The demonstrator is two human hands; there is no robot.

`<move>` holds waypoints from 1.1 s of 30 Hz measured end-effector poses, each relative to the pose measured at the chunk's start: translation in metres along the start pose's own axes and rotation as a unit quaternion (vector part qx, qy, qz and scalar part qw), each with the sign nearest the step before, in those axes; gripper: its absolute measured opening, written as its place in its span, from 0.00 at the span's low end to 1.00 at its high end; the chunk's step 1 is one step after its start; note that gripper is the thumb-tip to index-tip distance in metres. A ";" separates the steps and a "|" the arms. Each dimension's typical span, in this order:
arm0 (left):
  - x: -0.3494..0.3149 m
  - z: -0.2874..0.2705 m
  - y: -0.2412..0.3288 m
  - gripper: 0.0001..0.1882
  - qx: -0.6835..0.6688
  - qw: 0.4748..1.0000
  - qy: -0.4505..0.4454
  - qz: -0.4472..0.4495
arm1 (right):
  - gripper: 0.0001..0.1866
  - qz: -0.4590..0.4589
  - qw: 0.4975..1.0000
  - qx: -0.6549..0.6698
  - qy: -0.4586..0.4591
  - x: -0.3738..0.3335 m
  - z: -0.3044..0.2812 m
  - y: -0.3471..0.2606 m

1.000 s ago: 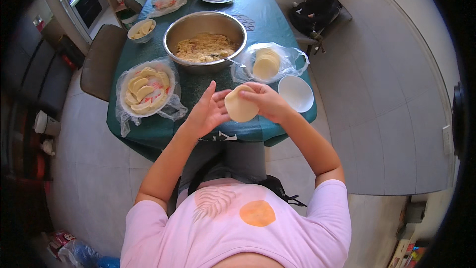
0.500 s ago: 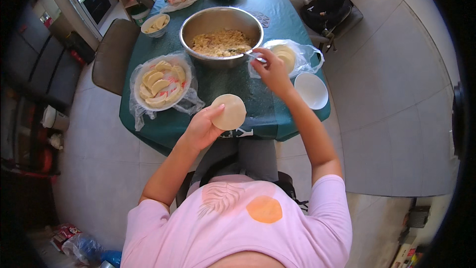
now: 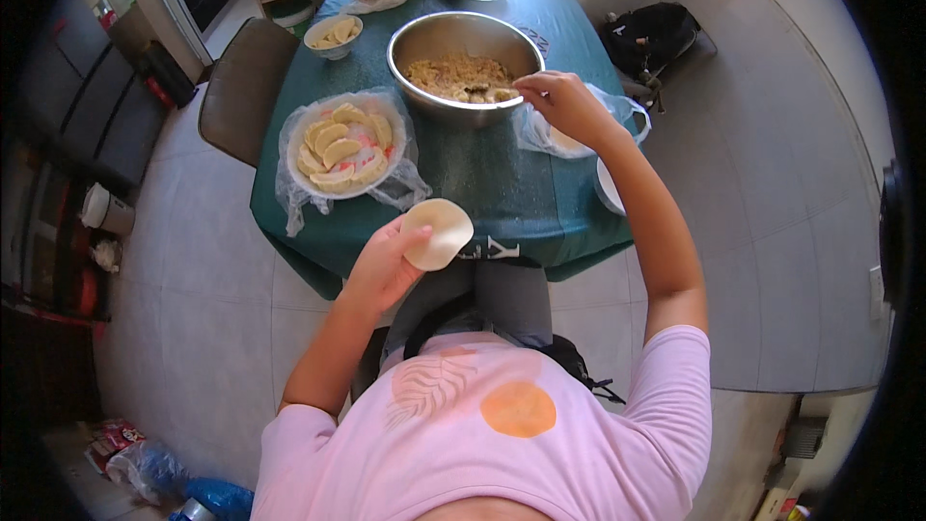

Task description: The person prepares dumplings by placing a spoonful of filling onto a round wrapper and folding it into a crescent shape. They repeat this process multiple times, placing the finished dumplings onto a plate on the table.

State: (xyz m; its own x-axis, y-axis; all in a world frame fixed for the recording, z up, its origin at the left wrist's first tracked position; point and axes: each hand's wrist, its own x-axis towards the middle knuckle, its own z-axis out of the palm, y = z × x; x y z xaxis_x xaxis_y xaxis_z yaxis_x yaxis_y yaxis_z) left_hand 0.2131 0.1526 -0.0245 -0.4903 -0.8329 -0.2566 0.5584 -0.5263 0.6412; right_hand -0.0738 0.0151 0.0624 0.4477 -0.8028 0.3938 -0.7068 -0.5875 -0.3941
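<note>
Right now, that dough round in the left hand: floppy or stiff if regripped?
Likely floppy: the dough round is thin and lies flat across the left hand, with its far edge unsupported. Probably light, since open fingers carry it without a clamp. Possibly tacky and easy to tear, like the folded dumplings on the plate, though its surface texture is unclear.

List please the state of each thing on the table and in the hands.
Dough wrapper: flat, unfilled, lying on the left hand.
Right hand: fingers in the metal bowl, on a utensil.
Metal bowl: partly full of filling.
Plate: holds folded dumplings, plastic-lined.
Small bowl: holds some pieces.
</note>
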 end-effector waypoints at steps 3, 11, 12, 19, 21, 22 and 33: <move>0.000 0.004 0.012 0.19 -0.002 1.000 0.017 -0.008 | 0.09 -0.024 0.998 0.019 -0.050 0.021 -0.002 0.002; 0.021 -0.005 0.031 0.15 -0.035 0.996 0.068 -0.036 | 0.10 0.013 0.994 0.107 0.025 0.105 0.025 0.029; 0.026 -0.003 0.034 0.12 -0.050 0.996 0.062 -0.042 | 0.10 0.003 0.994 0.098 0.040 0.116 0.036 0.038; 0.037 -0.006 0.045 0.12 -0.083 0.987 0.131 -0.037 | 0.08 -0.068 0.990 0.125 0.012 0.167 0.081 0.057; 0.036 -0.010 0.044 0.13 -0.085 0.985 0.148 -0.028 | 0.08 -0.149 0.979 0.131 -0.037 0.166 0.076 0.044; 0.038 -0.012 0.044 0.14 -0.087 0.984 0.155 -0.024 | 0.08 -0.161 0.973 0.144 -0.079 0.163 0.069 0.037; 0.055 -0.005 0.047 0.19 -0.117 0.984 0.131 -0.039 | 0.18 -0.255 0.941 0.033 -0.219 0.098 0.006 0.025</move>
State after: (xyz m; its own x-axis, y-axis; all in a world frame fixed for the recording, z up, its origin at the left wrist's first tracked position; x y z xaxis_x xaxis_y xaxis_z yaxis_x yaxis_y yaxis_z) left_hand 0.2158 0.0809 -0.0118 -0.3657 -0.7882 -0.4950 0.6798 -0.5895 0.4364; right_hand -0.0438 -0.0792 0.0863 0.9126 -0.3711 0.1713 -0.3094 -0.9011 -0.3039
